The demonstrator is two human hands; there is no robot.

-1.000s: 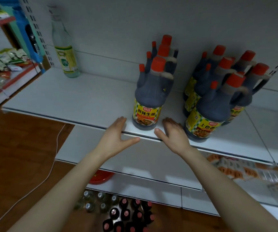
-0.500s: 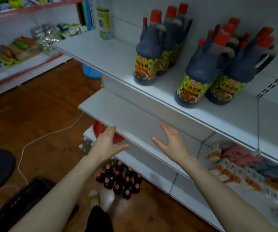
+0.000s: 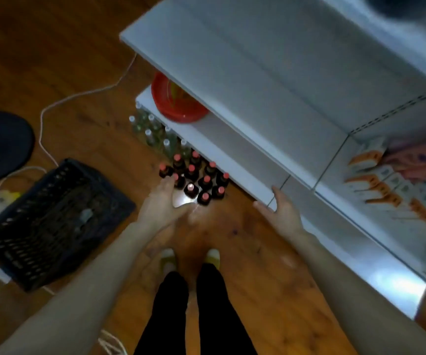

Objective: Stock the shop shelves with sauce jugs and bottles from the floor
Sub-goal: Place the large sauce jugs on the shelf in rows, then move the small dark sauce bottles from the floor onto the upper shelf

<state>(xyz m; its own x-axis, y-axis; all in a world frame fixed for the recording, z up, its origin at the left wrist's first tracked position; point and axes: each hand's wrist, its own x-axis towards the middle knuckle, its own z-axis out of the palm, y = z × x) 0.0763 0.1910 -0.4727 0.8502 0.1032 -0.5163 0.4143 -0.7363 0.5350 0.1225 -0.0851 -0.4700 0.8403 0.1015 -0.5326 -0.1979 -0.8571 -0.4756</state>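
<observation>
Several dark sauce bottles with red caps (image 3: 195,179) stand in a tight cluster on the wooden floor, right in front of the bottom shelf. Behind them stands a group of clear bottles with pale caps (image 3: 155,131). My left hand (image 3: 162,203) is open, fingers apart, just above the near left edge of the dark cluster, holding nothing. My right hand (image 3: 279,212) is open too, to the right of the bottles, near the bottom shelf's front edge. The white middle shelf (image 3: 245,80) above is bare where it shows.
A black plastic crate (image 3: 50,221) sits on the floor to the left, with a white cable (image 3: 78,96) beyond it. A red bowl (image 3: 178,101) lies on the bottom shelf. Packaged goods (image 3: 396,183) fill the right shelf. My legs and feet (image 3: 191,260) stand below the bottles.
My view has tilted from the jug shelf down to the floor. Both open hands have dropped from shelf height toward the red-capped bottles on the floor.
</observation>
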